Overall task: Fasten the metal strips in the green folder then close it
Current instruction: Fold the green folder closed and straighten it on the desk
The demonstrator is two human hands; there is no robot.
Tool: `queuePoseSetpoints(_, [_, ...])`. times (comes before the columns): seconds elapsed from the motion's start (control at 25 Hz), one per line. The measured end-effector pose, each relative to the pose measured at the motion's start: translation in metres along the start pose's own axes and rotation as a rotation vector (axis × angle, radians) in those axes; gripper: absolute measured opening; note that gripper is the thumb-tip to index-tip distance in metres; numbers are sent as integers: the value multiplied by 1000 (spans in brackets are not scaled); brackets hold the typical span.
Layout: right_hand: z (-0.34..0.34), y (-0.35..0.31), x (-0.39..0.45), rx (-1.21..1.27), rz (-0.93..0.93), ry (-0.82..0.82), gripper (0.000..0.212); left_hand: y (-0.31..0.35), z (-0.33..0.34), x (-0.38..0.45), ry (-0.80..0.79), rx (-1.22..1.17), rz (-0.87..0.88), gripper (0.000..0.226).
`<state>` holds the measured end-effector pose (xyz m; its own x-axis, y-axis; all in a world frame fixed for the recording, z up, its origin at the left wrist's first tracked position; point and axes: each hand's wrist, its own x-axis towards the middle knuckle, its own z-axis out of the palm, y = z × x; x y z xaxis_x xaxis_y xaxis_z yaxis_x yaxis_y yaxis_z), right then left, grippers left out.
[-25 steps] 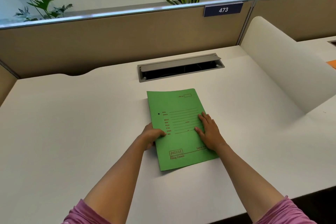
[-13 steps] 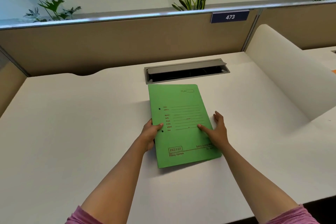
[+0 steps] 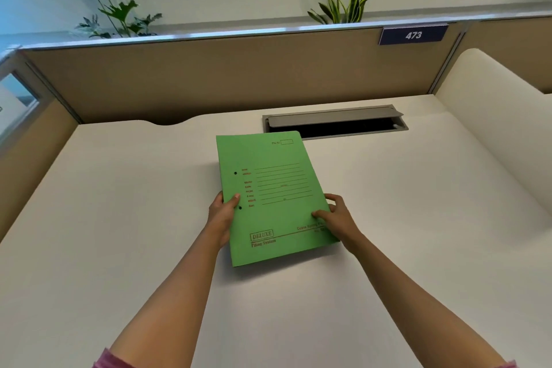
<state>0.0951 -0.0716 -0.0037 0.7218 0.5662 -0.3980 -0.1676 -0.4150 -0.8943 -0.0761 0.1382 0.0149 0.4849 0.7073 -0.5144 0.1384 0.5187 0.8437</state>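
The green folder (image 3: 268, 188) is closed, its printed front cover facing up, and its near end is raised off the white desk (image 3: 119, 218). My left hand (image 3: 222, 218) grips its left spine edge, thumb on top beside two punched holes. My right hand (image 3: 336, 216) holds the right edge near the bottom, thumb on the cover and fingers behind the edge. The metal strips are hidden inside.
A grey cable hatch (image 3: 334, 122) with its lid ajar sits just behind the folder. A beige partition (image 3: 239, 75) with a "473" plate (image 3: 413, 35) runs along the back. A rounded white divider (image 3: 493, 116) rises on the right. Plants stand beyond the partition.
Both hands shifted from lying on the cover to gripping the folder's side edges. The folder slid away from me toward the hatch, and its near end lifted.
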Motion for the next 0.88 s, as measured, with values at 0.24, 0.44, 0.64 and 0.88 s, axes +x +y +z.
queuePoseSetpoints(0.24, [62,-18,19,-102,-120,4,59,20,-48,24,224,-11,78,38])
queuePoseSetpoints(0.44, [108,-32,38,-183,-185,24,65,30,-74,43,293,142,87,54])
queuePoseSetpoints(0.64, [150,-43,56,-290,-223,-35,66,30,-97,64,390,435,107,79])
queuePoseSetpoints(0.88, [180,-46,72,-489,-284,-90,75,31,-106,92,452,879,210,98])
